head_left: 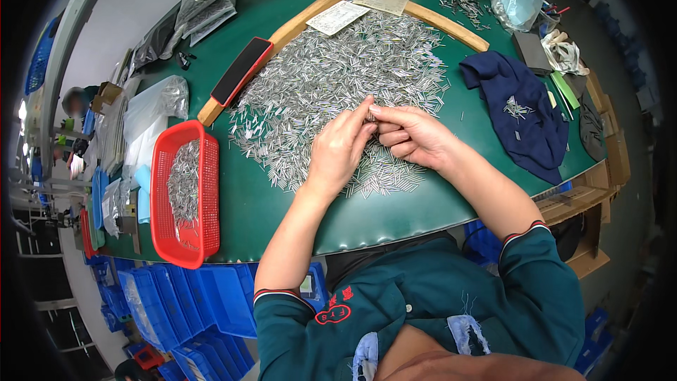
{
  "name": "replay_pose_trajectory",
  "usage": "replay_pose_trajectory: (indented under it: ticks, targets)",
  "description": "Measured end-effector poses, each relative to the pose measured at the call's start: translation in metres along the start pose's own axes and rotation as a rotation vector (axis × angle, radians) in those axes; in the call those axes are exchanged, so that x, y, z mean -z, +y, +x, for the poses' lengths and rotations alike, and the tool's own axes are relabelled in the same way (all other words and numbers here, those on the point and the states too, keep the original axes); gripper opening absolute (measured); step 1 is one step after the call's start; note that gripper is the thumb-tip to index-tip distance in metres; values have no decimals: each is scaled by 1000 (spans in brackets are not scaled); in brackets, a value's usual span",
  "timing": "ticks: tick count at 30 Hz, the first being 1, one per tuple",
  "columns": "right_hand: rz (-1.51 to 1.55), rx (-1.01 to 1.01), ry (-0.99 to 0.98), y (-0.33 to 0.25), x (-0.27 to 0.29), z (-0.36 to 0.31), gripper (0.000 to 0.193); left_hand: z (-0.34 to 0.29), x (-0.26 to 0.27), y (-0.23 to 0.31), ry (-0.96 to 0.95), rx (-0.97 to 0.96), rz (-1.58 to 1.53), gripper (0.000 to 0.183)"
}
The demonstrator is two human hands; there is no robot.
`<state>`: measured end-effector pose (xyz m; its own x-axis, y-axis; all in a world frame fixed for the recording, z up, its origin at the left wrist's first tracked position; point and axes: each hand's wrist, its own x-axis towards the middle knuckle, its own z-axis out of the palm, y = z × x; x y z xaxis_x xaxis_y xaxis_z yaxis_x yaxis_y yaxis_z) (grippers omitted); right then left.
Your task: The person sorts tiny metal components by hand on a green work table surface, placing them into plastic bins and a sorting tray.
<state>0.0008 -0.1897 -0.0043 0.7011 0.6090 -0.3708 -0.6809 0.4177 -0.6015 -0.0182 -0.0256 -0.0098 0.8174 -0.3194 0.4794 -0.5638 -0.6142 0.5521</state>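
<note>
A broad pile of small shiny metal pins (310,85) is spread over the green table (395,219). Above its lower middle my two hands meet at the fingertips. My left hand (337,147) has its fingers bent together towards the thumb. My right hand (412,137) pinches with thumb and forefinger, its other fingers curled in. Whatever lies between the fingertips is too small and covered to make out. To the left, a red plastic basket (213,197) holds more of the metal pins.
Wooden strips (444,25) border the pile's far side, with a red-edged black phone-like slab (242,70) and paper slips (337,17) on them. A navy cloth (518,109) carrying a few pins lies right. Plastic bags (204,7) sit far left; blue bins (204,300) stand below the table edge.
</note>
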Motion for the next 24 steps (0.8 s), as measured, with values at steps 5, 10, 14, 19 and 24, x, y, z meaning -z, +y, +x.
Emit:
replay_pose_trajectory:
  ticks: [5, 10, 14, 19, 24]
  targets:
    - [267, -159, -27, 1, 6, 7, 15, 1, 3, -2, -68, 8, 103, 42]
    - [452, -234, -165, 3, 14, 9, 17, 1, 1, -6, -24, 116, -56, 48]
    - [501, -243, -156, 2, 13, 9, 17, 2, 1, -6, 46, 109, -73, 53]
    - [304, -94, -10, 1, 4, 4, 15, 2, 3, -6, 98, 83, -82, 56]
    - [148, 26, 58, -4, -4, -2, 18, 2, 5, -6, 115, 52, -43, 57]
